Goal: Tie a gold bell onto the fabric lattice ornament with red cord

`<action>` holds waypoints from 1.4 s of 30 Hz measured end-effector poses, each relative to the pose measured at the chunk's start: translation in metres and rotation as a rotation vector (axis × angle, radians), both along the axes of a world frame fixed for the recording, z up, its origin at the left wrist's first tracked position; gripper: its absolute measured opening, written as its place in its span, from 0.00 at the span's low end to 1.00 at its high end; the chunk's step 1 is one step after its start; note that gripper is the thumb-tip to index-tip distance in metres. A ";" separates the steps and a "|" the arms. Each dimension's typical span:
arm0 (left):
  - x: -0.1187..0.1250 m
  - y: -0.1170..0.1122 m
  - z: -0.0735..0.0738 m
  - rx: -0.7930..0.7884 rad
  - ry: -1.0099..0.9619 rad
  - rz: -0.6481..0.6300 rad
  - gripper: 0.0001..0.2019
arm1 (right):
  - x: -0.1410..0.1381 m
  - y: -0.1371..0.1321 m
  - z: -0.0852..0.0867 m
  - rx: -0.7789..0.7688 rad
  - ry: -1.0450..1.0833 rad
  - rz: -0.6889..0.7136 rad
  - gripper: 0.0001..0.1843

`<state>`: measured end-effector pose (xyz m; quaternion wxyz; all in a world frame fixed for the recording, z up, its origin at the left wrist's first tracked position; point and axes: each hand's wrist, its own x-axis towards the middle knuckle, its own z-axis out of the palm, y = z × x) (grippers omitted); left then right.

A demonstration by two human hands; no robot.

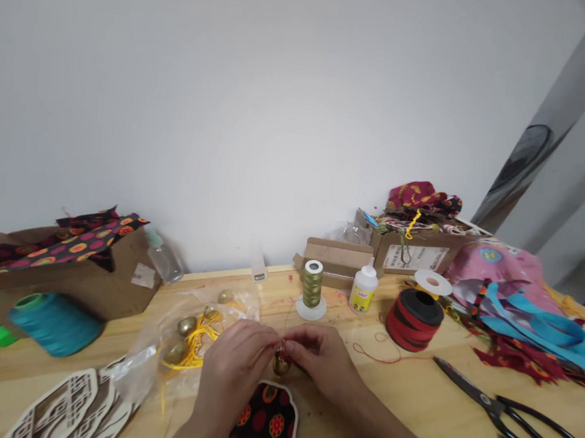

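My left hand and my right hand meet at the front middle of the table, fingers pinched together. Between the fingertips shows a bit of red thread. Directly beneath it is a small gold bell, partly hidden by my fingers. Nearer to me lies a flat, pale-edged piece covered in black fabric with red and orange round motifs; my left hand and forearm cover part of it. Left of my hands, a clear plastic bag holds gold bells and yellow cord.
Black scissors lie at right, near a red ribbon spool. Behind my hands stand a green thread spool and glue bottle. Cut wooden pieces, a teal cone and a cardboard box are left.
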<state>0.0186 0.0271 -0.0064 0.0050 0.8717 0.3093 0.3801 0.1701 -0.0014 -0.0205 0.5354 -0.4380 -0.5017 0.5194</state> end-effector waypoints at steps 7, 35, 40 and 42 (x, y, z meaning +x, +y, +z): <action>-0.003 -0.002 0.002 -0.017 -0.029 -0.023 0.04 | 0.002 0.001 0.003 0.006 0.008 -0.025 0.16; -0.030 0.009 0.007 -0.340 0.080 -0.316 0.08 | 0.017 0.006 -0.002 0.078 -0.659 -0.290 0.09; -0.012 0.000 -0.001 -1.013 -0.367 -0.123 0.05 | 0.014 0.003 0.006 0.156 -0.679 -0.250 0.07; -0.002 -0.003 -0.007 -1.203 -0.534 -0.079 0.05 | 0.014 0.000 0.010 0.243 -0.680 -0.224 0.07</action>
